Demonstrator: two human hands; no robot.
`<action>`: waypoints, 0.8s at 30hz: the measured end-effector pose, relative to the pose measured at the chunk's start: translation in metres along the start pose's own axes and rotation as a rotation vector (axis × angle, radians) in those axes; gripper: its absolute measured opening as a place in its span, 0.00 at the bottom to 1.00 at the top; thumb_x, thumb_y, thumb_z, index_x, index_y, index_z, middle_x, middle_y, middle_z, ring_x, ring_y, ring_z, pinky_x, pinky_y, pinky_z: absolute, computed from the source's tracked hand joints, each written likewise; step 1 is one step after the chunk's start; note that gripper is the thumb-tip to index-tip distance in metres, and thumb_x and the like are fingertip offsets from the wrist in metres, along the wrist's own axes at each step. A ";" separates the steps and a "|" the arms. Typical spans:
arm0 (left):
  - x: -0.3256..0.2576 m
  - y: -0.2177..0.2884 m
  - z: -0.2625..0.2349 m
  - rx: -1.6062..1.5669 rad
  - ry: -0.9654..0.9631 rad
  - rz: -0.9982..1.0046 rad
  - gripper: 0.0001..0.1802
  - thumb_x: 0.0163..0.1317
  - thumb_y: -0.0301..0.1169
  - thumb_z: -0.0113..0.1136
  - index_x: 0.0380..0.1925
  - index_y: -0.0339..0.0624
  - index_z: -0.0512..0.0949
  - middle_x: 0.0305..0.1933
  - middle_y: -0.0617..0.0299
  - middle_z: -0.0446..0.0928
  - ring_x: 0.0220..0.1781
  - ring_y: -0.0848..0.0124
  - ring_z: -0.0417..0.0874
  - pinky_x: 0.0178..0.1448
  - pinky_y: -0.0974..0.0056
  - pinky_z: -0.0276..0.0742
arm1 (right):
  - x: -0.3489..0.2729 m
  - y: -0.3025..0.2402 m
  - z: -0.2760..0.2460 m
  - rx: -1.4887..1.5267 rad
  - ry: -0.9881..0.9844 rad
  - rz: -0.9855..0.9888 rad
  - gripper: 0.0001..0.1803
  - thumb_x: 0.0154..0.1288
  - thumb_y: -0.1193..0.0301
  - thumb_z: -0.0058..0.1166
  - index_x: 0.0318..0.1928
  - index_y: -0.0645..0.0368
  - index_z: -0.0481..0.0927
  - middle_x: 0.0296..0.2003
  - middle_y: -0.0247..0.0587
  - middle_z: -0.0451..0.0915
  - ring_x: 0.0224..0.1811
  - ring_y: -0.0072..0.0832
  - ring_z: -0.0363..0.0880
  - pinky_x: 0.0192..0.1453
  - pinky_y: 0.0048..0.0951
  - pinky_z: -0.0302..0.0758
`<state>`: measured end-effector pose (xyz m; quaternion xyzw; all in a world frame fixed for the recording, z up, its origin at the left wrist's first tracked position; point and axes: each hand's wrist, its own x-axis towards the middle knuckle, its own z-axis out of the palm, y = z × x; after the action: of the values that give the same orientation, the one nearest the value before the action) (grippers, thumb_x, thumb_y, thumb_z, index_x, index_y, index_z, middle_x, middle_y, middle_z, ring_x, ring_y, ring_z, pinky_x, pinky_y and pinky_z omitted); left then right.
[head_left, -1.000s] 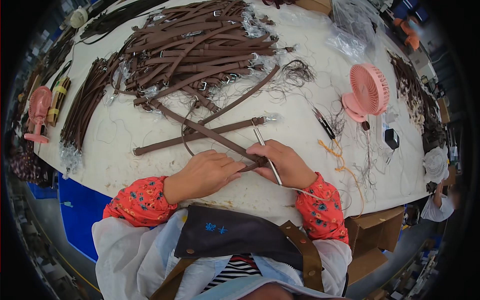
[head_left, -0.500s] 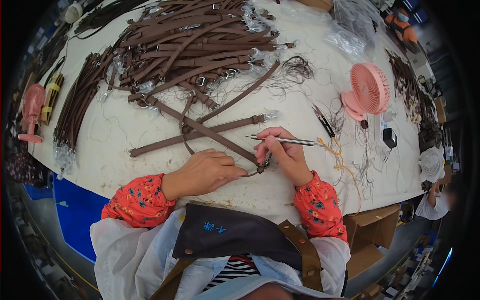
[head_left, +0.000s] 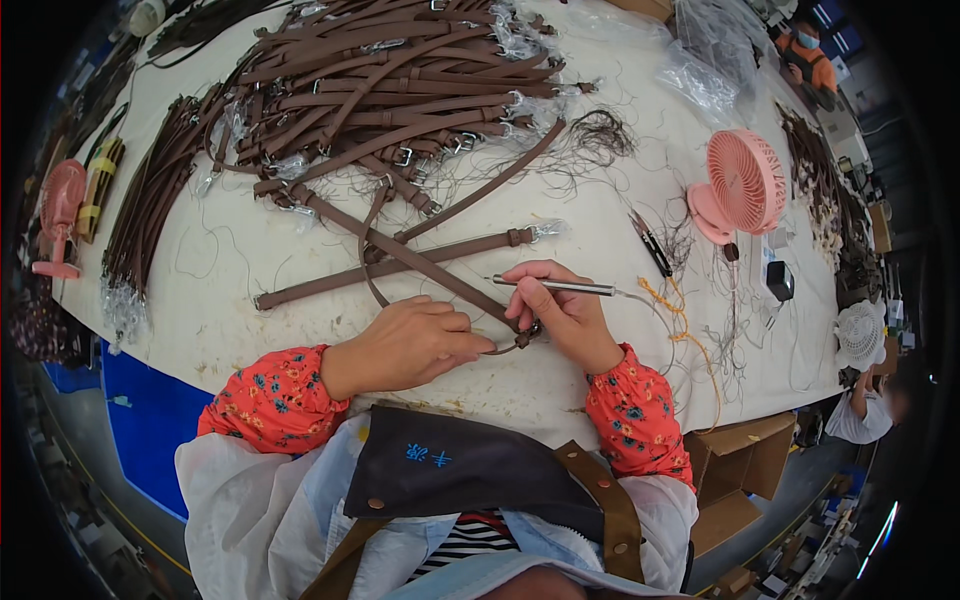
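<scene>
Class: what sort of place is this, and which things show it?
Probably a leather-goods workshop: a heap of brown straps covers the white worktable, and the right hand holds a thin metal tool.

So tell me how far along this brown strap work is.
Done: cannot tell for sure; a bundle of brown leather straps lies sorted at the table's left. In hand: the left hand presses one long brown strap down while the right hand holds a slim metal pen-like tool at its end. Left: a big tangled heap of brown buckled straps looks untouched.
</scene>
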<state>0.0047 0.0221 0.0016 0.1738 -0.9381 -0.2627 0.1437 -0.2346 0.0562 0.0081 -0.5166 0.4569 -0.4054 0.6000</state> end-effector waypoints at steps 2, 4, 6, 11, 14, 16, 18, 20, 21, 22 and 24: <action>0.000 0.000 0.001 0.008 -0.004 0.001 0.14 0.58 0.34 0.62 0.46 0.54 0.81 0.32 0.67 0.75 0.39 0.66 0.77 0.44 0.61 0.75 | 0.000 0.001 0.000 -0.008 0.001 -0.007 0.14 0.76 0.64 0.49 0.52 0.59 0.77 0.30 0.32 0.79 0.29 0.14 0.72 0.34 0.17 0.71; 0.000 0.000 0.002 0.014 0.006 0.004 0.14 0.58 0.34 0.62 0.46 0.54 0.81 0.32 0.67 0.74 0.39 0.66 0.77 0.44 0.61 0.75 | 0.000 0.001 0.000 -0.036 0.003 -0.012 0.14 0.75 0.64 0.49 0.52 0.59 0.77 0.29 0.32 0.79 0.29 0.14 0.73 0.33 0.17 0.71; 0.000 0.001 0.002 0.010 0.004 0.002 0.14 0.58 0.34 0.62 0.46 0.54 0.81 0.32 0.67 0.74 0.39 0.66 0.77 0.44 0.61 0.75 | 0.000 0.002 0.000 -0.035 0.009 -0.014 0.14 0.75 0.64 0.49 0.52 0.59 0.77 0.29 0.32 0.79 0.29 0.14 0.73 0.33 0.18 0.72; 0.002 0.001 0.002 0.000 -0.005 -0.004 0.14 0.58 0.34 0.62 0.46 0.55 0.81 0.32 0.67 0.74 0.39 0.66 0.77 0.44 0.61 0.74 | 0.000 0.003 -0.001 -0.039 0.014 -0.010 0.13 0.75 0.64 0.49 0.52 0.59 0.78 0.29 0.32 0.79 0.28 0.14 0.73 0.32 0.18 0.72; -0.001 0.000 0.001 -0.014 0.013 0.002 0.14 0.58 0.33 0.62 0.46 0.55 0.81 0.32 0.67 0.74 0.39 0.66 0.77 0.44 0.61 0.74 | 0.002 0.002 0.002 -0.050 0.017 -0.011 0.13 0.75 0.65 0.49 0.51 0.59 0.78 0.29 0.32 0.79 0.28 0.14 0.73 0.32 0.18 0.72; -0.002 -0.001 0.001 -0.013 0.012 0.006 0.14 0.58 0.33 0.62 0.46 0.55 0.81 0.32 0.67 0.74 0.39 0.66 0.77 0.44 0.61 0.74 | 0.003 0.001 0.003 -0.056 0.021 0.000 0.13 0.75 0.65 0.50 0.52 0.59 0.78 0.28 0.32 0.79 0.28 0.14 0.73 0.32 0.18 0.72; 0.000 -0.001 0.000 -0.010 0.007 0.003 0.14 0.58 0.33 0.62 0.46 0.55 0.81 0.32 0.67 0.74 0.39 0.66 0.77 0.44 0.61 0.74 | 0.003 0.002 0.001 -0.052 0.020 -0.002 0.13 0.75 0.65 0.50 0.52 0.59 0.78 0.28 0.32 0.80 0.28 0.14 0.73 0.32 0.18 0.72; 0.001 -0.001 0.000 -0.009 0.004 0.001 0.14 0.58 0.33 0.62 0.46 0.55 0.81 0.32 0.67 0.74 0.39 0.66 0.77 0.44 0.61 0.74 | 0.003 0.003 0.000 -0.049 0.020 -0.003 0.13 0.75 0.65 0.50 0.52 0.60 0.78 0.28 0.33 0.80 0.28 0.14 0.73 0.33 0.18 0.72; 0.001 -0.001 0.001 -0.013 0.007 0.003 0.15 0.58 0.33 0.62 0.46 0.55 0.81 0.32 0.67 0.74 0.39 0.66 0.77 0.44 0.61 0.74 | 0.003 0.003 0.000 -0.053 0.020 -0.016 0.13 0.75 0.65 0.49 0.52 0.60 0.78 0.29 0.33 0.80 0.28 0.14 0.73 0.33 0.18 0.72; 0.001 -0.001 0.001 -0.018 0.010 0.005 0.15 0.58 0.33 0.62 0.47 0.55 0.81 0.32 0.67 0.74 0.39 0.66 0.77 0.43 0.61 0.74 | 0.003 0.004 -0.001 -0.058 0.019 -0.027 0.14 0.75 0.65 0.49 0.52 0.60 0.78 0.29 0.34 0.80 0.29 0.14 0.73 0.33 0.18 0.72; 0.001 -0.001 0.001 -0.005 0.016 0.019 0.15 0.58 0.33 0.62 0.46 0.53 0.81 0.32 0.67 0.74 0.38 0.66 0.77 0.42 0.61 0.74 | 0.001 0.002 -0.001 -0.036 0.027 -0.029 0.13 0.75 0.66 0.49 0.52 0.61 0.77 0.30 0.35 0.80 0.29 0.15 0.74 0.33 0.18 0.73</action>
<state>0.0041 0.0214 0.0002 0.1667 -0.9379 -0.2624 0.1541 -0.2355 0.0552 0.0055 -0.5282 0.4649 -0.4127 0.5784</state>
